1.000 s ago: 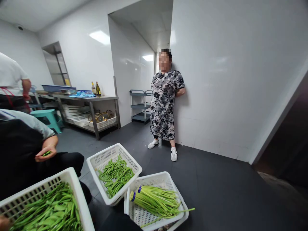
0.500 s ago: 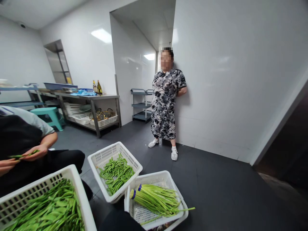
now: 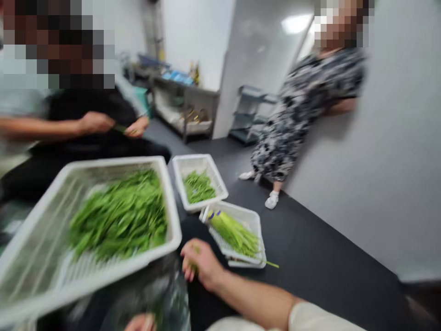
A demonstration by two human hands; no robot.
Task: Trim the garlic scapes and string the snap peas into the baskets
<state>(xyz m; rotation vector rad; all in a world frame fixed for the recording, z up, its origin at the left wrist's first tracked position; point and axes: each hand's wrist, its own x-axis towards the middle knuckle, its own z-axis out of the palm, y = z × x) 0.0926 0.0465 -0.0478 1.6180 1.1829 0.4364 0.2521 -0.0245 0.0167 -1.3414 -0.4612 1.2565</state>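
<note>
My right hand point(image 3: 203, 264) is curled closed beside the large basket's near right corner, with a blurred green bean pod point(image 3: 195, 249) showing between the fingers. At the bottom edge, only part of my left hand point(image 3: 141, 322) shows, smeared by motion, so its grip is unclear. A clear plastic bag point(image 3: 175, 299) lies close to it, with something dark green inside or behind. The large white basket point(image 3: 174, 225) holds a heap of long green bean pods point(image 3: 120, 218). A smaller white basket point(image 3: 217, 174) beyond contains shorter green pods point(image 3: 199, 186).
Another white basket point(image 3: 260, 225) holds banded green stalks point(image 3: 236, 234); one stalk sticks out over the dark floor point(image 3: 310, 257). At left a seated co-worker's hands point(image 3: 136, 128) hold a green pod. Another person point(image 3: 285, 124) stands by the wall. A steel table and shelf cart point(image 3: 246, 115) are behind.
The view has swung left and down, with blur. My right hand and part of my left have come into view, and more of the large basket shows.
</note>
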